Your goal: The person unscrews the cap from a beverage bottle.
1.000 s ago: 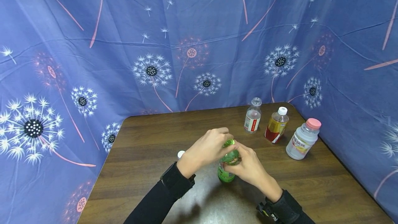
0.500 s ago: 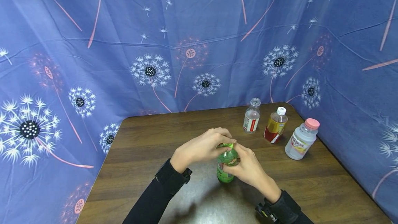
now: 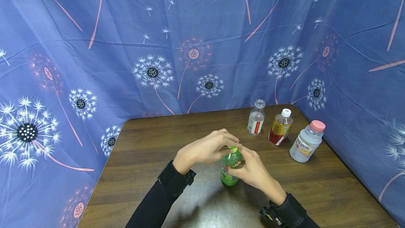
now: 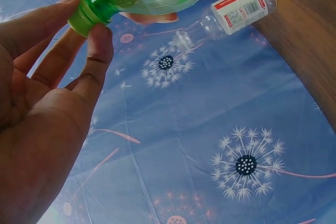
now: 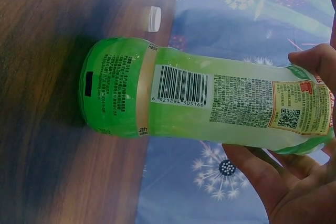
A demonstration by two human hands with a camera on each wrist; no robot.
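A green plastic drink bottle (image 3: pixel 229 177) stands upright on the wooden table (image 3: pixel 152 140). My left hand (image 3: pixel 205 150) comes over its top and pinches the light green cap (image 4: pixel 84 19) between thumb and fingers. Around the bottle's upper body, my right hand (image 3: pixel 253 171) grips with the thumb on one side and fingers on the other. Printed text and a barcode show on the label (image 5: pixel 241 100) in the right wrist view. In the head view the fingers hide part of the cap and shoulder.
Toward the back right stand an uncapped clear bottle (image 3: pixel 256 120), a bottle with a yellow and red label (image 3: pixel 280 129) and a white cap, and a wide bottle with a pink lid (image 3: pixel 306 143). A loose white cap (image 5: pixel 154 19) lies on the table. Patterned blue cloth (image 3: pixel 190 27) hangs behind.
My left hand has shifted slightly left and its fingers have turned around the cap. The loose white cap has gone out of sight behind the hand in the head view. My right hand keeps its hold.
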